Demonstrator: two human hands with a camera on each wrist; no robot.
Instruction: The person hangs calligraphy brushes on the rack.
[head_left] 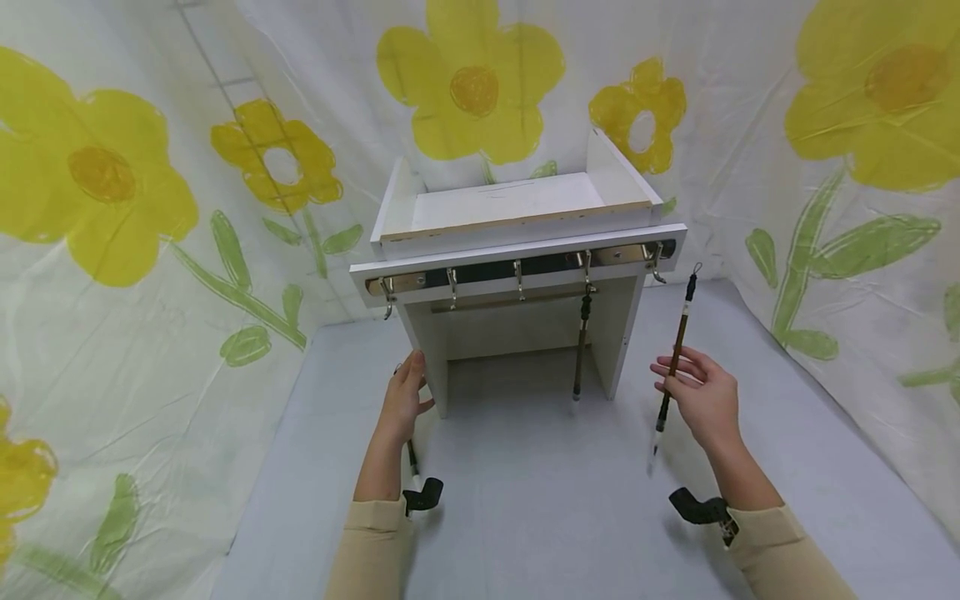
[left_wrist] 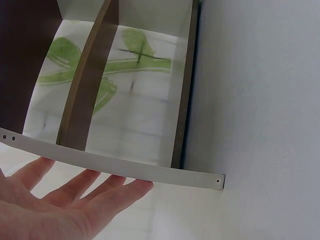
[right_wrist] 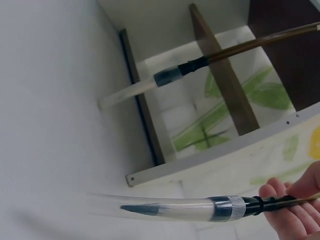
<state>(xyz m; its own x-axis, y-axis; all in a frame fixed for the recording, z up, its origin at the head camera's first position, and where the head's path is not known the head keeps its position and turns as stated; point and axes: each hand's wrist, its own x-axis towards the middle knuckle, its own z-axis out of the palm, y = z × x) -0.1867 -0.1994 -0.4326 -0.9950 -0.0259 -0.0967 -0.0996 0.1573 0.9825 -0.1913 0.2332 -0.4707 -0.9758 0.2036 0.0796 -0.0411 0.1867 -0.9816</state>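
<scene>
My right hand (head_left: 707,398) pinches a calligraphy brush (head_left: 677,357) by its brown handle, tip down, to the right of a white hook rack (head_left: 517,271). The right wrist view shows a clear cap (right_wrist: 190,209) over the dark bristle tip. Another capped calligraphy brush (head_left: 581,346) hangs from one of the rack's hooks. At the rack's left side panel (head_left: 435,367), my left hand (head_left: 402,402) has its fingers stretched along the panel's edge. Behind my left wrist shows the lower part of a third brush (head_left: 413,458), its middle hidden by my hand.
Several metal hooks (head_left: 519,279) line the rack's front board. Above it is an open upper tray (head_left: 510,204). The rack stands on a pale table (head_left: 525,500), in front of a white curtain with yellow flowers (head_left: 476,87).
</scene>
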